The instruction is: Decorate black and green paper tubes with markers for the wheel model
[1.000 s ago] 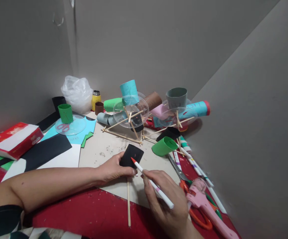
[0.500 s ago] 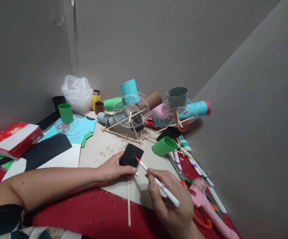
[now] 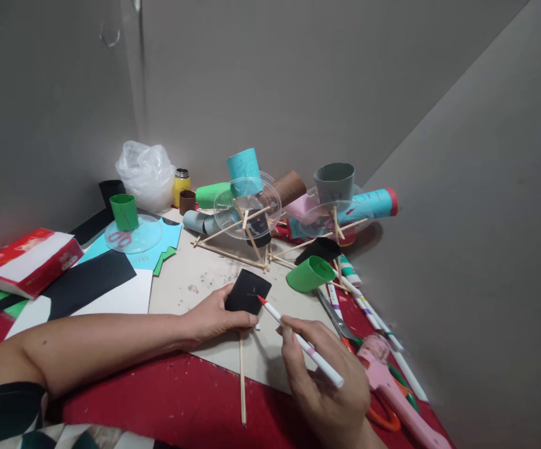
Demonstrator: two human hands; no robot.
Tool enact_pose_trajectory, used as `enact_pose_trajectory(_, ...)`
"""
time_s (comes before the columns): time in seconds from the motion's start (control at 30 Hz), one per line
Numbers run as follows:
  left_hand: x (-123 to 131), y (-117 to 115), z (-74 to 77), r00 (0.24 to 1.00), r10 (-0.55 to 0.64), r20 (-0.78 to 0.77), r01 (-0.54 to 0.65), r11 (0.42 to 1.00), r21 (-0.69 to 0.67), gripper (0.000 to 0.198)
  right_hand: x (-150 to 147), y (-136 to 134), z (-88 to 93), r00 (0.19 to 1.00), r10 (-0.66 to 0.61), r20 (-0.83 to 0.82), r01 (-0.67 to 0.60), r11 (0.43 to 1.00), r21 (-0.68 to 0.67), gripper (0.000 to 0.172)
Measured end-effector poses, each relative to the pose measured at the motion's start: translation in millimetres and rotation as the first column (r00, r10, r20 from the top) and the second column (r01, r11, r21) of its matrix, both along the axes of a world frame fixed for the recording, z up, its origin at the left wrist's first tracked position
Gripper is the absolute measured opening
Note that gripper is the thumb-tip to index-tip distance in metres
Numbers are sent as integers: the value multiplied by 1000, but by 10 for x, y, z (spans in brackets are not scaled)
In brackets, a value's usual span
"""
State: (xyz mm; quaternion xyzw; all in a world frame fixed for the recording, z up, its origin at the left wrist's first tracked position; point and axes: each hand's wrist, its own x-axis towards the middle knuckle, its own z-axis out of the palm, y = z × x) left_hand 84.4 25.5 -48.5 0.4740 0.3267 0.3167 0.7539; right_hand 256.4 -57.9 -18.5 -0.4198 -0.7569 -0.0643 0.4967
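Note:
My left hand (image 3: 217, 315) is closed on a black paper tube (image 3: 247, 290) that looks pressed nearly flat, with the thumb along its lower edge. Faint marks show on its dark face. In my right hand (image 3: 321, 368) is a white felt-tip pen (image 3: 315, 355) with a red tip, held in a writing grip. That tip is at the right part of the black face, close by the marks; whether it touches I cannot tell. Below my left hand, thin wooden sticks (image 3: 242, 386) extend over the board's edge.
Behind my hands stand stick frames (image 3: 230, 255) bearing clear plastic lids and a blue tube (image 3: 245, 171). A green tube (image 3: 310, 274), scissors (image 3: 336, 318) and a pink glue gun (image 3: 387, 380) lie at right. A red box (image 3: 27, 262) and coloured sheets (image 3: 93, 284) are at left.
The pen tip has shifted slightly to the right across the black tube, and my right hand has moved a little right with it. The marks look slightly longer. My left hand stays put.

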Motion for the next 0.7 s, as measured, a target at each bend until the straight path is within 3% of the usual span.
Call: enact_pose_trajectory(0.7, 5, -2, 21, 1000, 4, 13, -4, 1000, -17, 53, 40, -11, -43, 1000, -5, -16, 5, 1000, 6, 23)
